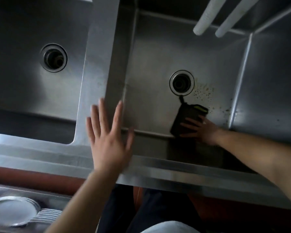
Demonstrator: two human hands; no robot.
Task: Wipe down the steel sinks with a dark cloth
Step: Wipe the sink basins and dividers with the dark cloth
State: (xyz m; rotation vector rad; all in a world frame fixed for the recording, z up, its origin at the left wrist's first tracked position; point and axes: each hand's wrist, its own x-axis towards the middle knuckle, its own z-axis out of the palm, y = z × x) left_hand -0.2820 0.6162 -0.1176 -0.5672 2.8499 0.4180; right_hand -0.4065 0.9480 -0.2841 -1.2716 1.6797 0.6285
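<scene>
Head view, looking straight down on 2 steel basins side by side. Right hand [202, 131] is down inside the right sink [158, 52], fingers laid flat and fairly straight on top of the dark cloth [186, 119], pressing it to the basin floor near the front wall; no curl round the cloth visible. Cloth is a folded dark pad with a yellow-green edge at its far corner, lying just in front of the right drain [181, 82]; a thin dark strand runs from its far end toward the drain rim. Brownish specks [204, 93] scattered on the floor right of the drain and cloth. Left hand [107, 138] is open, fingers spread and straight, blurred, over the divider [101, 64] between basins and the front rim [40, 153]; cannot tell whether it touches the steel. Left sink [23, 78] holds only its drain [54, 57]. 2 white tubes [215, 15] hang into the right sink at far right. Stacked plates [13, 211] at lower left, below the counter edge.
</scene>
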